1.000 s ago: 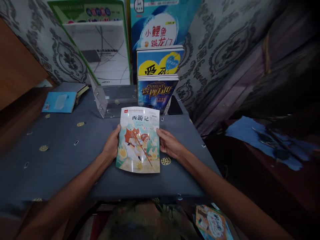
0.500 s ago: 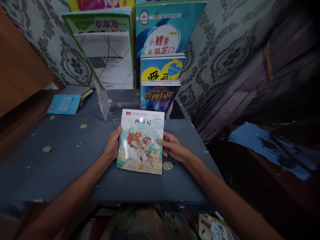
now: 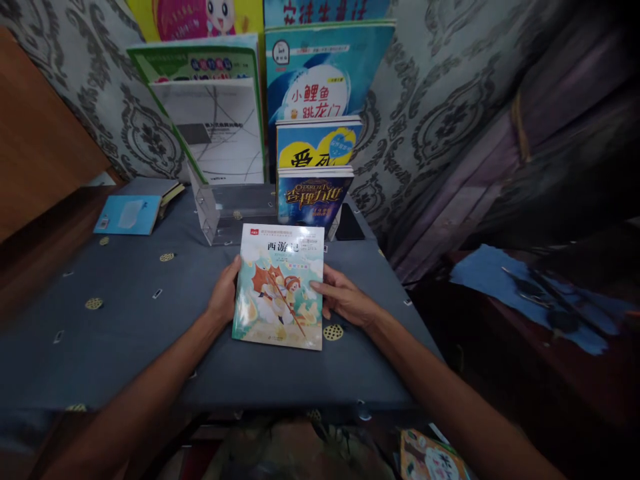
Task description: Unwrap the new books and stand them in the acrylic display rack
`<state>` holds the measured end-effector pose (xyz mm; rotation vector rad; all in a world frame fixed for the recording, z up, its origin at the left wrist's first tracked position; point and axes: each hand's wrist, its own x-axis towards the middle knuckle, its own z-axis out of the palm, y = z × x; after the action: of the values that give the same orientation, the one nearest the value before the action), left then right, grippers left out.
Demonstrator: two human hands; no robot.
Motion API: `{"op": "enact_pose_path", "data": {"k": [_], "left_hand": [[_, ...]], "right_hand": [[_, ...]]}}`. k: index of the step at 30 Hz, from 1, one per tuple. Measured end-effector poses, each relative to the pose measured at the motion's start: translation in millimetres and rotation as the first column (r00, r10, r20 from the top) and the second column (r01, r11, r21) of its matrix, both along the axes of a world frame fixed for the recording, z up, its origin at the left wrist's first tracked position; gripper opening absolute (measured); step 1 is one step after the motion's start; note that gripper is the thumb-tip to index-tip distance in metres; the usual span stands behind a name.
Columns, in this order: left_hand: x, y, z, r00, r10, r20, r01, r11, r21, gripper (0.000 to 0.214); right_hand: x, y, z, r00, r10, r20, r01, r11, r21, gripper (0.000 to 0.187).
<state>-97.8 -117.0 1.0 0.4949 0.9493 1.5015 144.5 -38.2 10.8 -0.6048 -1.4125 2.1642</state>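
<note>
Between my two hands is a thin paperback book (image 3: 280, 293), its pale green illustrated cover facing up and its top edge near the book stand. My left hand (image 3: 225, 287) grips the left edge, with most of its fingers hidden behind the cover. On the right edge, my right hand (image 3: 347, 297) has a finger lying over the front and other fingers behind. Just beyond the book rises a clear stand (image 3: 206, 213) with books in tiers, among them a dark blue book (image 3: 313, 197), a yellow and blue book (image 3: 317, 143) and a teal book (image 3: 325, 73).
A light blue book (image 3: 127, 215) lies at the table's left. A dark flat object (image 3: 350, 223) is right of the stand. Scissors (image 3: 530, 290) rest on blue cloth (image 3: 480, 273) at the right. Another book (image 3: 430, 457) is low by the table's front edge.
The view has tilted up slightly, showing more of the upper books. Both hands keep hold of the book, which stays in nearly the same place and looks slightly more upright.
</note>
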Motion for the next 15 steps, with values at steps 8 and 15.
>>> {"op": "enact_pose_path", "data": {"k": [8, 15], "left_hand": [[0.2, 0.7, -0.9, 0.998, 0.061, -0.033, -0.061, 0.998, 0.017, 0.043], [3.3, 0.9, 4.0, 0.988, 0.129, -0.082, -0.121, 0.988, 0.1, 0.044]], "right_hand": [[0.0, -2.2, 4.0, 1.0, -0.006, 0.001, 0.006, 1.0, 0.021, 0.07], [-1.1, -1.0, 7.8, 0.999, 0.028, -0.022, -0.025, 0.992, 0.127, 0.07]]}}
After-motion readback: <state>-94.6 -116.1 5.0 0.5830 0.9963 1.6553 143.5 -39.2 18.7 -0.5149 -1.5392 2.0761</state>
